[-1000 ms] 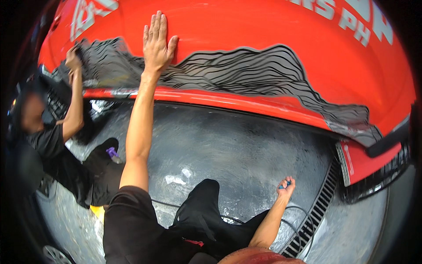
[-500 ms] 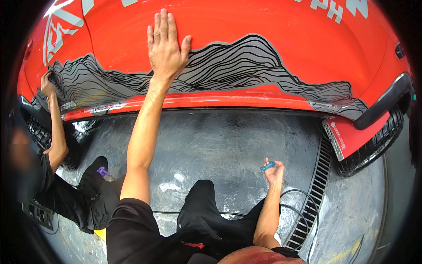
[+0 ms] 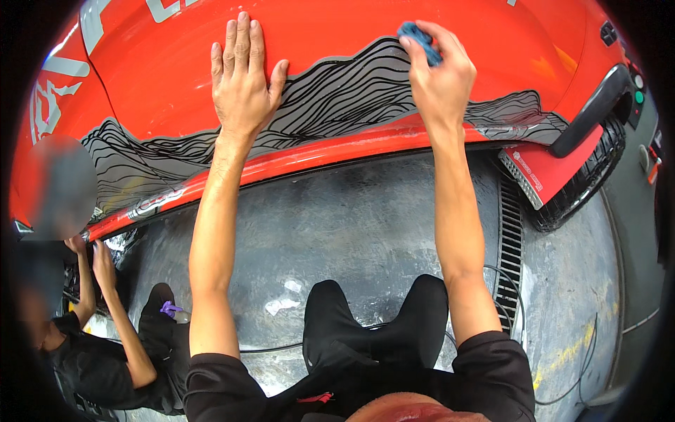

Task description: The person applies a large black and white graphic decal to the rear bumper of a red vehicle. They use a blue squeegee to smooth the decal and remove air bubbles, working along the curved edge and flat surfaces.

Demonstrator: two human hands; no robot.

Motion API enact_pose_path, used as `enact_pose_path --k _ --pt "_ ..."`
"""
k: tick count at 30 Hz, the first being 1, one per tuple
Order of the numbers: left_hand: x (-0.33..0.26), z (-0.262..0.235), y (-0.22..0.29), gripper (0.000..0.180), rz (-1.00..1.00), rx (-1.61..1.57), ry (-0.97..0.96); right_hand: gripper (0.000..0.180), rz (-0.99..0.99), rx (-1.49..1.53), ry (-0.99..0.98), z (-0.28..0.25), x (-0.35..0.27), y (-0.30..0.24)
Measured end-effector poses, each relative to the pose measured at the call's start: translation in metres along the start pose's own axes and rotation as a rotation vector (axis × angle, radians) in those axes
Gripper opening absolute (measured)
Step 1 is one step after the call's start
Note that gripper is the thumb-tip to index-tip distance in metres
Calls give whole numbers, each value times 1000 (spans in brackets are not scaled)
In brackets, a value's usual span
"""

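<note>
My left hand [image 3: 242, 88] lies flat on the red car door [image 3: 337, 32], its fingers stretched upward and its thumb apart. The heel of the palm is over the grey decal [image 3: 337, 88] with black wavy lines that runs along the car's lower side. Higher up at the right, my right hand [image 3: 443, 74] pinches a small blue wad [image 3: 420, 43] against the red panel, just above the decal's upper edge. Whether the wad is cloth or a soft putty, I cannot tell.
At the left a co-worker in black [image 3: 105, 366] crouches, hands [image 3: 104, 264] at the car's lower edge. A spray bottle with a purple head [image 3: 169, 308] is beside that person. At right are a red mud flap [image 3: 552, 165], a tyre [image 3: 598, 176], a floor grate [image 3: 509, 232] and dark hoses [image 3: 589, 352].
My right hand has risen from near my lap to the car panel with the blue wad. My left hand stays flat on the door. The co-worker's hand has left the decal and moved lower.
</note>
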State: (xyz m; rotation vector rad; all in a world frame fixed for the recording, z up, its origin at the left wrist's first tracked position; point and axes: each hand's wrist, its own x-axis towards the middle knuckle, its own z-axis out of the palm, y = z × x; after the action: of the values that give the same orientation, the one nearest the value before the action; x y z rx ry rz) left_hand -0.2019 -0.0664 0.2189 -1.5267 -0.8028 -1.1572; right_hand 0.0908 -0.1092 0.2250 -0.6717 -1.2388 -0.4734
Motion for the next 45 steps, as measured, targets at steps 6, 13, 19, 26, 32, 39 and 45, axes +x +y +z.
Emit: enact_pose_path --k 6,13,19,26,32,39,45 --pt "-1 0 0 71 -12 -5 -4 23 -186 -105 -15 24 -2 -2" --pt "-2 -1 1 71 -2 17 -8 18 -22 -86 48 33 -7 -11" --pt "-5 -3 -8 75 -22 -24 -31 22 88 2 -67 39 -19 -23" --pt "-4 -23 -34 79 126 62 -83 39 576 630 30 -10 -57 -6" --pt "-21 -94 -198 40 -323 181 -253 37 696 752 -36 -49 -85 27" --pt "-17 -43 -74 90 -18 -17 -192 33 648 770 -90 22 -89 -47" --pt "-2 -63 -118 81 37 -84 -109 37 280 616 -209 99 -44 -129"
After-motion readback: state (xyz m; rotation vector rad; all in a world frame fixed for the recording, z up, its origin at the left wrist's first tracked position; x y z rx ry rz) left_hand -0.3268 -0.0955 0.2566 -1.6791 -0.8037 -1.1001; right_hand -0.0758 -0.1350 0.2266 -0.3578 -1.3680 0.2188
